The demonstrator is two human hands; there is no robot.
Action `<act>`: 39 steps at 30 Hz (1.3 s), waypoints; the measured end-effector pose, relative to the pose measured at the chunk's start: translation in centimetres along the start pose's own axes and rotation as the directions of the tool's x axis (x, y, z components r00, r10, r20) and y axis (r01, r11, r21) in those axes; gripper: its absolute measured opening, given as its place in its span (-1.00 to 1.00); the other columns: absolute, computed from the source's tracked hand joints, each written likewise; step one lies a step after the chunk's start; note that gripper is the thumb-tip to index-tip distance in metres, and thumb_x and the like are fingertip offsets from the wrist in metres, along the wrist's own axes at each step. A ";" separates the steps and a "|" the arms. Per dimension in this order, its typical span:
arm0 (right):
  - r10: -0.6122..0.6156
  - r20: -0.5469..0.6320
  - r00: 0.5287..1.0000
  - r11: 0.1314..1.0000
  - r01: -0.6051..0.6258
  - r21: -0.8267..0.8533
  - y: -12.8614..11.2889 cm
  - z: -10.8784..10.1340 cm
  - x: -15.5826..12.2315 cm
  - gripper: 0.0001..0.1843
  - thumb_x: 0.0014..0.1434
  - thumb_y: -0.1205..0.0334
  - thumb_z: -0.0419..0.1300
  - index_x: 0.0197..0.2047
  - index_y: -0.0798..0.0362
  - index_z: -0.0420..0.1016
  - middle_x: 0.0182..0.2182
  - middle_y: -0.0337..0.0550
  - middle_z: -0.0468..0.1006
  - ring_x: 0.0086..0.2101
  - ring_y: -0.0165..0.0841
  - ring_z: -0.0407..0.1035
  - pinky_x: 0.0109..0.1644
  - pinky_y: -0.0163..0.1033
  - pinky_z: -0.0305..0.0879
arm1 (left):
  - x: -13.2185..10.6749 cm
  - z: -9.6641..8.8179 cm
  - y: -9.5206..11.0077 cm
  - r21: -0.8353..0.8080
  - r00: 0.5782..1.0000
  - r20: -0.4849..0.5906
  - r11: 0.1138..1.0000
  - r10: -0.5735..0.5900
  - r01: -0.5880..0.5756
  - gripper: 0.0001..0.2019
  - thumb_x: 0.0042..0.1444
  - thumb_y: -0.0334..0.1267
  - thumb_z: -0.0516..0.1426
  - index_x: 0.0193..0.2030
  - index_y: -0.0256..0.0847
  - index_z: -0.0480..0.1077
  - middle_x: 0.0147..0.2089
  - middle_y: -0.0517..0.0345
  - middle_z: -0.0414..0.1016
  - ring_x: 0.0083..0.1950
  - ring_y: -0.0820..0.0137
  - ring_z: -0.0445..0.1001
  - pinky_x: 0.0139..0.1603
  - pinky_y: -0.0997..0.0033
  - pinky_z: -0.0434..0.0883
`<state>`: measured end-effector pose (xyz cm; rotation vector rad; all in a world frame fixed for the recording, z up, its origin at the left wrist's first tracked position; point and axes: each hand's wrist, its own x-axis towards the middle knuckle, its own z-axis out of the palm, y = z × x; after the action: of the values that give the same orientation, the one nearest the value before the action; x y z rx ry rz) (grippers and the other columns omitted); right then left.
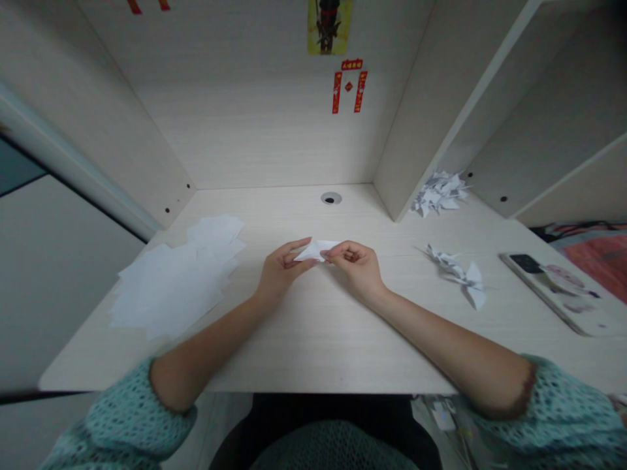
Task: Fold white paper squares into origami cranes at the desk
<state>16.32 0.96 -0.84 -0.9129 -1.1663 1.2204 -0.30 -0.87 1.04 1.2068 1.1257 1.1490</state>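
A small folded piece of white paper (309, 251) is held between my two hands, just above the middle of the desk. My left hand (283, 266) grips its left end, thumb along the near edge and fingers behind. At the right end my right hand (357, 262) pinches the paper between thumb and fingertips, with the other fingers curled in. Part of the paper is hidden behind the right fingers. To the left lies a spread pile of white paper sheets (171, 284). A few folded paper cranes (463, 274) sit to the right of my right hand.
A heap of folded white paper pieces (441, 192) rests at the back right, beyond the upright divider (416, 124). A phone (563, 294) lies face down at the right. A round cable hole (331, 198) is near the back panel. Reddish cloth (600, 251) is at the far right.
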 end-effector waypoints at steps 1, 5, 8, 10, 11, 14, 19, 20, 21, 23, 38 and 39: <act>-0.012 0.008 1.000 1.000 0.012 -0.007 0.0 0.0 -0.1 -0.84 -0.13 0.19 0.37 -0.52 0.06 0.51 -0.47 -0.16 0.62 -0.41 -0.34 0.49 -0.27 -0.26 0.37 | -0.1 0.1 0.0 -0.008 1.000 -0.003 1.000 0.002 -0.002 -0.43 -0.15 -0.18 0.33 0.07 -0.18 0.40 -0.26 0.13 0.61 -0.29 0.40 0.54 -0.24 0.47 0.40; -0.082 0.030 0.996 0.994 0.084 -0.074 0.0 0.1 -0.4 -0.85 -0.07 0.16 0.34 -0.50 0.06 0.52 -0.45 -0.14 0.63 -0.41 -0.35 0.49 -0.25 -0.25 0.37 | -0.1 0.3 -0.2 -0.037 0.999 -0.033 0.999 0.002 -0.003 -0.54 -0.14 -0.19 0.33 -0.04 -0.20 0.45 -0.22 0.11 0.61 -0.26 0.40 0.53 -0.19 0.45 0.39; -0.117 0.033 0.993 0.986 0.120 -0.115 -0.1 0.1 -0.5 -0.83 -0.05 0.14 0.33 -0.50 0.06 0.53 -0.46 -0.13 0.62 -0.40 -0.33 0.48 -0.24 -0.23 0.38 | 0.0 0.2 -0.5 -0.062 0.999 -0.044 0.998 -0.015 0.012 -0.59 -0.13 -0.20 0.33 -0.09 -0.19 0.46 -0.25 0.15 0.61 -0.28 0.45 0.51 -0.19 0.48 0.37; -0.122 0.027 0.992 0.985 0.124 -0.119 0.0 0.0 -0.6 -0.84 -0.04 0.14 0.33 -0.50 0.05 0.53 -0.45 -0.14 0.62 -0.39 -0.33 0.48 -0.24 -0.22 0.37 | 0.2 0.2 -0.7 -0.077 0.998 -0.045 0.996 -0.041 0.037 -0.62 -0.14 -0.20 0.33 -0.12 -0.19 0.48 -0.25 0.15 0.61 -0.27 0.45 0.51 -0.18 0.48 0.37; -0.119 0.025 0.993 0.986 0.121 -0.117 0.0 0.0 -0.6 -0.85 -0.04 0.15 0.33 -0.50 0.05 0.52 -0.45 -0.14 0.62 -0.39 -0.33 0.48 -0.24 -0.22 0.37 | 0.2 0.2 -0.8 -0.088 0.998 -0.043 0.995 -0.056 0.052 -0.63 -0.14 -0.20 0.33 -0.14 -0.20 0.49 -0.25 0.15 0.60 -0.26 0.45 0.51 -0.17 0.47 0.37; -0.105 0.023 0.994 0.989 0.107 -0.102 0.1 0.0 -0.5 -0.87 -0.05 0.18 0.33 -0.50 0.05 0.53 -0.45 -0.15 0.63 -0.40 -0.34 0.48 -0.25 -0.24 0.36 | 0.3 0.2 -1.0 -0.110 0.997 -0.030 0.991 -0.074 0.070 -0.65 -0.15 -0.19 0.33 -0.16 -0.20 0.50 -0.24 0.15 0.60 -0.26 0.46 0.50 -0.15 0.47 0.38; -0.078 0.014 0.997 0.996 0.079 -0.039 0.2 -0.1 -0.3 -0.90 -0.08 0.24 0.35 -0.50 0.04 0.53 -0.46 -0.18 0.63 -0.40 -0.36 0.48 -0.27 -0.27 0.35 | 0.2 0.2 -0.9 -0.117 0.999 -0.012 0.993 -0.036 0.034 -0.62 -0.14 -0.21 0.33 -0.12 -0.19 0.48 -0.26 0.16 0.61 -0.27 0.46 0.52 -0.14 0.46 0.39; -0.069 0.008 0.998 0.997 0.069 -0.024 0.2 -0.1 -0.2 -0.90 -0.09 0.25 0.36 -0.50 0.04 0.52 -0.46 -0.19 0.62 -0.41 -0.36 0.48 -0.28 -0.28 0.34 | 0.2 0.2 -0.9 -0.117 0.999 -0.011 0.992 -0.039 0.037 -0.61 -0.14 -0.21 0.33 -0.11 -0.19 0.48 -0.27 0.16 0.61 -0.28 0.45 0.52 -0.14 0.45 0.39; -0.059 0.001 0.998 0.998 0.059 -0.013 0.2 -0.1 -0.1 -0.90 -0.10 0.26 0.36 -0.51 0.04 0.52 -0.47 -0.20 0.62 -0.42 -0.37 0.48 -0.29 -0.29 0.33 | 0.2 0.2 -0.8 -0.116 0.999 -0.011 0.992 -0.043 0.041 -0.59 -0.14 -0.21 0.34 -0.09 -0.19 0.48 -0.29 0.16 0.61 -0.28 0.45 0.53 -0.14 0.45 0.39; -0.042 -0.015 0.999 0.999 0.042 0.004 0.2 -0.1 0.0 -0.89 -0.12 0.28 0.37 -0.52 0.05 0.50 -0.49 -0.21 0.61 -0.44 -0.39 0.47 -0.32 -0.31 0.32 | 0.2 0.2 -0.8 -0.120 0.998 -0.010 0.991 -0.055 0.054 -0.57 -0.14 -0.22 0.33 -0.06 -0.19 0.48 -0.29 0.16 0.62 -0.27 0.44 0.53 -0.13 0.44 0.40; -0.040 -0.019 0.999 0.999 0.040 -0.036 0.6 -0.9 1.3 -0.81 -0.11 0.18 0.37 -0.46 0.06 0.47 -0.54 -0.25 0.52 -0.52 -0.45 0.35 -0.38 -0.31 0.22 | 0.8 -0.7 -0.4 -0.121 0.969 0.219 0.983 -0.111 0.140 -0.34 -0.03 -0.27 0.26 0.25 -0.15 0.21 -0.07 0.09 0.58 -0.01 0.38 0.50 0.10 0.38 0.32; -0.047 -0.014 0.999 0.998 0.046 -0.052 0.5 -1.0 1.3 -0.80 -0.11 0.17 0.37 -0.45 0.07 0.47 -0.55 -0.25 0.51 -0.52 -0.44 0.35 -0.39 -0.31 0.22 | 0.7 -0.7 -0.3 -0.065 0.972 0.221 0.993 -0.082 0.098 -0.35 -0.03 -0.24 0.27 0.24 -0.15 0.23 -0.11 0.10 0.59 -0.04 0.38 0.51 0.07 0.39 0.33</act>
<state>17.11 2.42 -1.34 -0.9271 -1.2052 1.1489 -0.92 -0.13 0.70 1.1798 0.9533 0.9565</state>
